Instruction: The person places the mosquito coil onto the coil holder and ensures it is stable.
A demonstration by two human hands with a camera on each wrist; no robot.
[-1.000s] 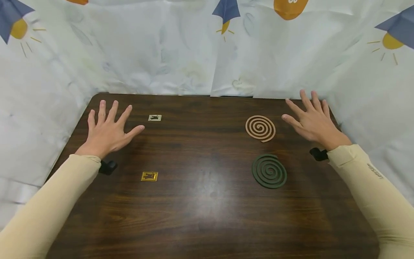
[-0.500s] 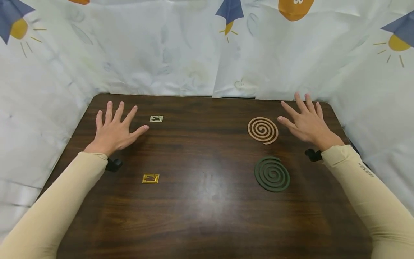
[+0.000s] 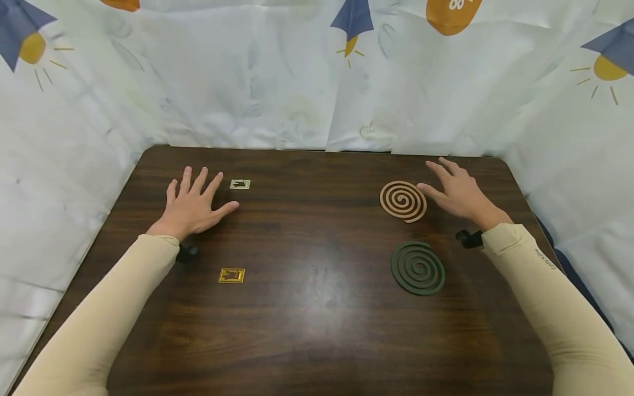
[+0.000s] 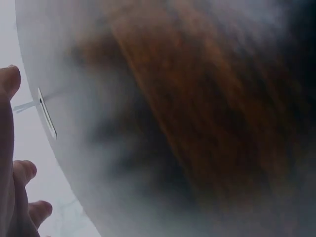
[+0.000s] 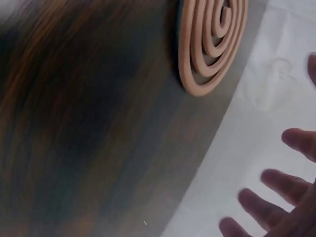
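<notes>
My left hand (image 3: 190, 210) hovers over the back left of the table with fingers spread, holding nothing. Just past its fingertips lies a small silver metal mosquito-coil stand (image 3: 240, 184); the left wrist view shows a thin prong standing up from this silver stand (image 4: 48, 116). A gold stand (image 3: 231, 275) of the same shape lies nearer. On the right, my right hand (image 3: 460, 195) is held above the table, fingers loosely extended, its thumb tip right at the edge of a tan mosquito coil (image 3: 402, 201). Below that, a dark green mosquito coil (image 3: 418, 268) lies flat.
The dark brown wooden table (image 3: 317, 247) has rounded back corners. A white printed sheet (image 3: 287, 82) hangs behind it and along both sides. A black strap piece (image 3: 468, 239) shows under the right wrist, and another black piece (image 3: 187, 253) under the left.
Both hands have moved inward and a little nearer: the left toward the silver stand, the right toward the tan coil. The right fingers have drawn closer together. Coils and stands lie as before.
</notes>
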